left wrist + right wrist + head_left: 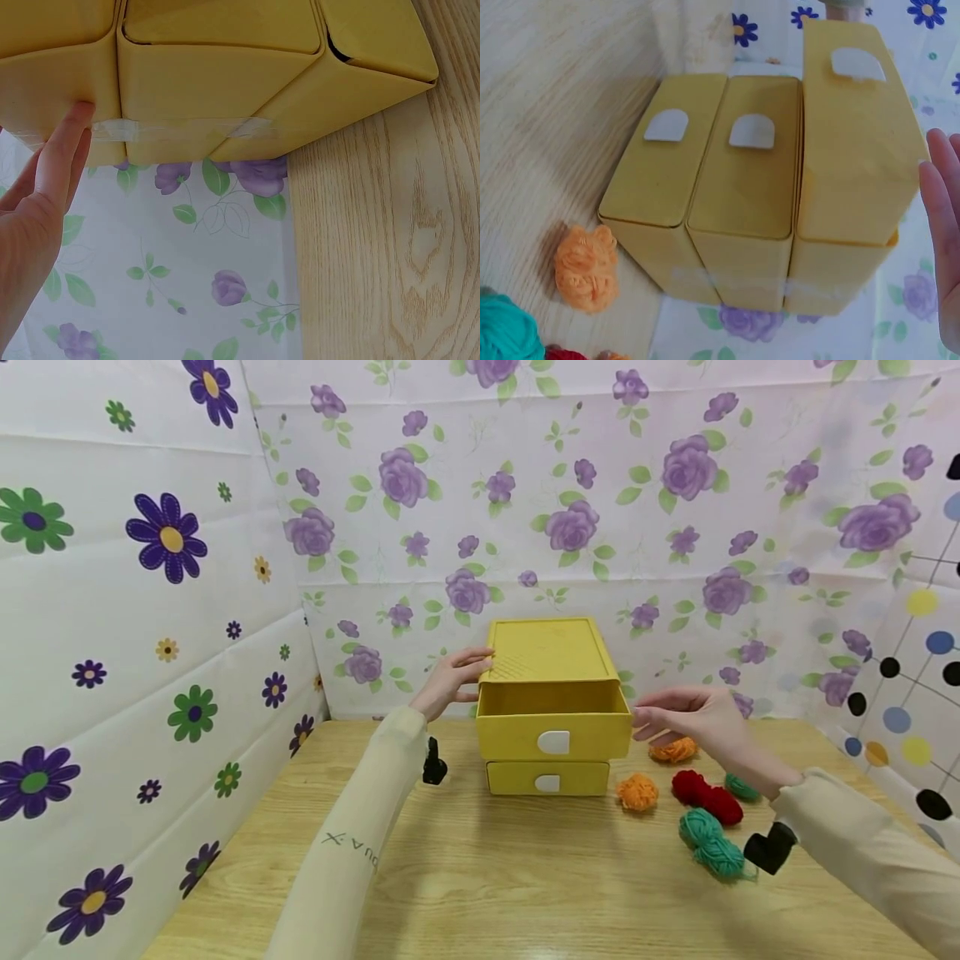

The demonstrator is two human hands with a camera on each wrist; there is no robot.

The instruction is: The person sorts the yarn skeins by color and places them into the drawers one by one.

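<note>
A yellow drawer box (551, 647) with three stacked drawers stands on the table. Its top drawer (517, 737) is pulled out, and the inside shows no contents in the head view. White rounded tabs (751, 131) mark the drawer fronts; the two lower drawers (742, 187) sit in their slots. My left hand (450, 681) rests its extended fingers on the box's left side, and the left wrist view has a fingertip (81, 112) against that side near clear tape. My right hand (693, 718) holds nothing, its fingertips right beside the pulled-out drawer's right front corner.
Right of the box lie orange yarn balls (637, 792), a red yarn bundle (707, 797), a teal yarn bundle (711, 842) and a green yarn piece (741, 787). Flower-patterned sheets (420, 543) hang behind and left of the wooden table (510, 885); a dotted one (915, 693) hangs right.
</note>
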